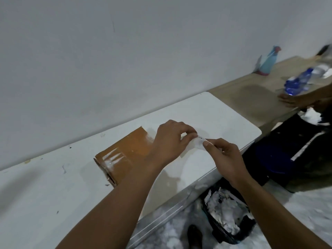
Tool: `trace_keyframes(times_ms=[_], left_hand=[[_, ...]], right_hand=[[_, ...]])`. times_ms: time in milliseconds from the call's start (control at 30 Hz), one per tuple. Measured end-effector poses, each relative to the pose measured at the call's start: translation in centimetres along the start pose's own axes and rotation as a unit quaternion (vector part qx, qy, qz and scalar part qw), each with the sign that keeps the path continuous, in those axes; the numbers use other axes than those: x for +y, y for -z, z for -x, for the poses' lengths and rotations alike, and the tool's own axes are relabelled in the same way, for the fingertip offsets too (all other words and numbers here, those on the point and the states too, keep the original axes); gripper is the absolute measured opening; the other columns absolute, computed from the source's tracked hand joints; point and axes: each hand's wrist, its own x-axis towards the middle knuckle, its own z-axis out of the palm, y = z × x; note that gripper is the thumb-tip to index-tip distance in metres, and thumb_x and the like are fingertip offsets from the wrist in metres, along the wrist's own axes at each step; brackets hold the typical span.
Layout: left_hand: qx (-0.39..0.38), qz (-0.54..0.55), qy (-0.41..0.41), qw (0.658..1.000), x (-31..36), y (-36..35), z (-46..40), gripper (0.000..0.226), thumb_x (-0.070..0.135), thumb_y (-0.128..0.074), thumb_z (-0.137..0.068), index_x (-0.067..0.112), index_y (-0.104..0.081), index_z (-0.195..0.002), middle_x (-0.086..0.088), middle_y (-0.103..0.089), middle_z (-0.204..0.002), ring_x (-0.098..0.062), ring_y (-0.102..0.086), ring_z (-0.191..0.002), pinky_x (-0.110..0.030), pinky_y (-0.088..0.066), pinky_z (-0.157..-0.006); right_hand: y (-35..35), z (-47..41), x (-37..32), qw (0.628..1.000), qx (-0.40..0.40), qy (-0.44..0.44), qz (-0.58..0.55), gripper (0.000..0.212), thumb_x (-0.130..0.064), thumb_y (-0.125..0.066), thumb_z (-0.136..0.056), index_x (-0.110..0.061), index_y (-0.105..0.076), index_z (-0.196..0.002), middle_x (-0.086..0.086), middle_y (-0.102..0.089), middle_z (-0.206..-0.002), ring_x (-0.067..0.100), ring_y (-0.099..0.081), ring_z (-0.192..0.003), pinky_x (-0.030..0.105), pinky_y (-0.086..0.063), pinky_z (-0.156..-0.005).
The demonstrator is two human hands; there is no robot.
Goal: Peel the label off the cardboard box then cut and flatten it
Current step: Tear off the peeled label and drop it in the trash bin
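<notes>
A: Left to right, quick. Cardboard box (124, 155) lies on the white table (53, 191), long axis running from near-left to far-right, shiny tape on the near end.

B: Label still on it?

A: Looks off. A small white label scrap (200, 144) is stretched between both hands, above the table, just right of the box's far end and clear of it.

B: Left hand?

A: Left hand (170, 141) hangs over the box's right end, thumb and forefinger pinching the scrap's left tip, other fingers curled. Can't tell whether the wrist touches the box.

B: Right hand?

A: Right hand (222, 157) pinches the scrap's right end, thumb on top, rest curled. Scrap's long axis runs hand to hand, roughly left-right.

B: What does the next move turn on?

A: My guess: dumping the scrap. The bin (228, 216) of crumpled paper sits on the floor below the table edge, under the right forearm, so the right hand is nearer. The box is nearer the left hand, for cutting later; no cutter visible.

B: Anything else?

A: Another person's hand (294, 99) at a bottle (296, 81) on the far beige table (251, 97), well apart.
</notes>
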Motion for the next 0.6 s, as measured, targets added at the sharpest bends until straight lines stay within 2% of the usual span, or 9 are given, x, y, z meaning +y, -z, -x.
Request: trace_keyframes(times_ms=[200,333,400,500,600], left_hand=[[-0.079,0.026,0.031,0.996,3.2,-3.3,0.4,0.017,0.034,-0.057,-0.098,0.027,-0.073,-0.096,0.012,-0.072,-0.094,-0.011,-0.063,-0.087,-0.038,-0.050,-0.083],[-0.105,0.028,0.053,0.993,5.3,-6.6,1.0,0.016,0.033,-0.056,-0.099,0.027,-0.070,-0.096,0.012,-0.070,-0.094,-0.010,-0.063,-0.086,-0.038,-0.052,-0.080],[-0.114,0.032,0.057,0.991,6.4,-8.4,1.1,0.015,0.033,-0.055,-0.099,0.028,-0.069,-0.096,0.013,-0.070,-0.094,-0.010,-0.063,-0.086,-0.039,-0.053,-0.080],[-0.128,0.029,0.073,0.989,8.6,-11.1,1.0,0.016,0.032,-0.056,-0.100,0.027,-0.070,-0.098,0.011,-0.071,-0.096,-0.010,-0.064,-0.086,-0.037,-0.053,-0.081],[-0.145,0.021,0.071,0.987,11.2,-14.0,0.9,0.016,0.032,-0.057,-0.100,0.025,-0.071,-0.100,0.010,-0.071,-0.097,-0.010,-0.063,-0.085,-0.035,-0.052,-0.081]], right_hand=[[3.5,0.9,2.2,0.998,0.015,-0.057,-0.011,0.013,-0.032,-0.070,-0.083,-0.027,-0.079,-0.092,-0.010,-0.076,-0.095,0.007,-0.069,-0.094,0.039,-0.054,-0.093],[6.3,1.4,3.6,0.997,-0.015,-0.075,-0.015,0.016,-0.031,-0.066,-0.087,-0.022,-0.078,-0.093,-0.003,-0.077,-0.091,0.013,-0.072,-0.090,0.042,-0.056,-0.090],[8.0,1.6,4.2,0.996,-0.035,-0.079,-0.010,0.020,-0.034,-0.063,-0.090,-0.020,-0.077,-0.089,0.000,-0.077,-0.089,0.016,-0.072,-0.087,0.038,-0.055,-0.083],[11.0,1.9,5.4,0.996,-0.050,-0.079,0.011,0.020,-0.034,-0.061,-0.091,-0.022,-0.075,-0.085,-0.003,-0.075,-0.082,0.007,-0.070,-0.077,0.023,-0.051,-0.068],[14.2,2.1,7.2,0.993,-0.064,-0.098,0.028,0.013,-0.028,-0.062,-0.090,-0.028,-0.075,-0.089,-0.005,-0.076,-0.085,0.006,-0.070,-0.077,0.018,-0.050,-0.064]])
